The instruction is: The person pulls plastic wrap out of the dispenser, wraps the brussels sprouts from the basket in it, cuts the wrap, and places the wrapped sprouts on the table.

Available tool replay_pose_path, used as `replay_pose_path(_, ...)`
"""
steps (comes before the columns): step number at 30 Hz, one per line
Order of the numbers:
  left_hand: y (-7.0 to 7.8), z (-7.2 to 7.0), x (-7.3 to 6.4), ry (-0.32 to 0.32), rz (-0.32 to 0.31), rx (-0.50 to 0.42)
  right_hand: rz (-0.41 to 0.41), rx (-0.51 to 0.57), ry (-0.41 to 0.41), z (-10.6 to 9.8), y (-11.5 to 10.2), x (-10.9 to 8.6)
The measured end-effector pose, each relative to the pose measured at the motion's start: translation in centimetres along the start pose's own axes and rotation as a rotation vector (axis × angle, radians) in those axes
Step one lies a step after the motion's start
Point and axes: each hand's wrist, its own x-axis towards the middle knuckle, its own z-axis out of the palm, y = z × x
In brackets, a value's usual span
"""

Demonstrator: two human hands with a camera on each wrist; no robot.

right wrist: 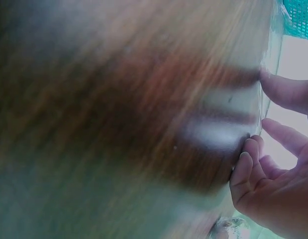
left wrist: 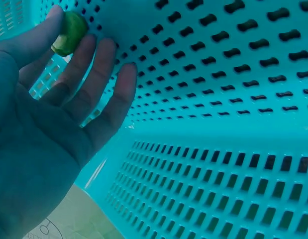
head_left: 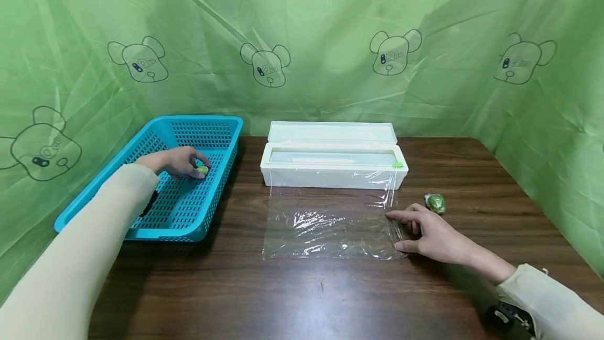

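Observation:
Inside the blue basket (head_left: pixel 222 193), my left hand (head_left: pixel 181 161) pinches a small green Brussels sprout (left wrist: pixel 72 34) between thumb and fingers, low over the basket floor. A sheet of clear plastic wrap (head_left: pixel 325 230) lies across the table, drawn out from the front of a white wrap dispenser (head_left: pixel 330 176) with its lid raised. My right hand (head_left: pixel 436 235) rests at the sheet's right edge; thumb and index finger are spread apart and touch the film, the other fingers loosely bent. Just beyond that hand sits a green ball wrapped in clear film (head_left: pixel 435 203).
A small light-green piece (head_left: pixel 398 165) sits on the dispenser's right end. Green cloth (head_left: pixel 325 93) printed with bear faces hangs behind and beside the brown wooden table (head_left: pixel 283 298). The basket stands at the left, the dispenser near the table's back edge.

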Motion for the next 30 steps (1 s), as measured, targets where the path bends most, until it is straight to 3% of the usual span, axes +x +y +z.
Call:
replay_pose_path(9, -0.4, 0.0, -0.2, 0.033, 0.070, -0.028, -0.015, 0.001, -0.001, 0.0, 0.1, 0.0)
replay_pose_path(16, -0.7, -0.2, -0.4, 0.013, 0.099, -0.036, -0.023, 0.002, -0.005, 0.0, 0.2, 0.1)
replay_pose_path(30, 0.7, -2.3, -2.8, 0.026, 0.158, -0.031, -0.018, 0.003, -0.003, 0.0, 0.1, -0.1)
